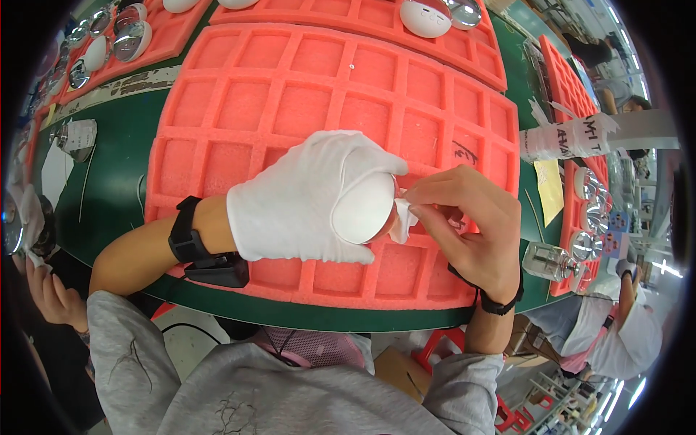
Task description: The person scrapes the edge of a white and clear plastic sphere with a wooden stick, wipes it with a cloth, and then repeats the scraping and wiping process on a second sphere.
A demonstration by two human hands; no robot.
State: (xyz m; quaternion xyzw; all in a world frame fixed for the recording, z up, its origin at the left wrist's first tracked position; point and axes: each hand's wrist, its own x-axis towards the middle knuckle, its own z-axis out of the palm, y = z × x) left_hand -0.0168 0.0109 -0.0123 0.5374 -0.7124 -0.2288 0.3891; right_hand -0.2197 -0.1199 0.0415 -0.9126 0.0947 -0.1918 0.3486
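Over the red foam tray (308,56), my gloved left hand (304,199) cups a white dome (365,209), presumably steadying it while my bare right hand (475,225) pinches a white scrap (403,223) beside its edge.

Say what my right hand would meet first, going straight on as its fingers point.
Past the white wipe it pinches, the right hand likely meets the white dome held in the gloved left hand, though depth is unclear.

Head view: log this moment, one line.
left hand: gloved, holding white dome | right hand: pinching white cloth or paper | below: pink tray
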